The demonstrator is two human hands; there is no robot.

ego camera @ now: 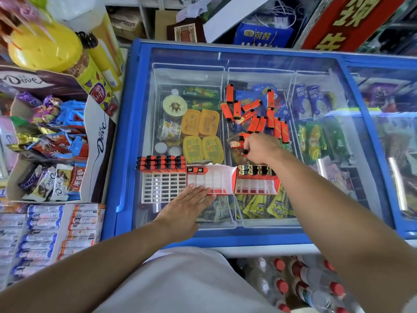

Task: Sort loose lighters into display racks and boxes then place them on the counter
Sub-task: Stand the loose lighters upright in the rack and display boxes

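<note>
Head view: on the glass lid of a blue chest freezer (126,141), a person's right hand (259,146) closes its grip on a lighter (244,152) at the near edge of the loose pile of red lighters (255,111), which lies at 12 o'clock from the racks. The left hand (187,205) lies flat, fingers straight, steadying the near edge of the middle rack (212,179), which holds only two lighters at its far left corner. A white grid rack (161,177) sits at its 9 o'clock, a red box rack (257,179) at 3 o'clock. The step likely goes best if the lighter is turned upright, head up, and lowered into the next free slot while the flat palm stops the rack sliding on glass. The curled fingers hide most of the held lighter; whether more than one is gripped cannot be told.
</note>
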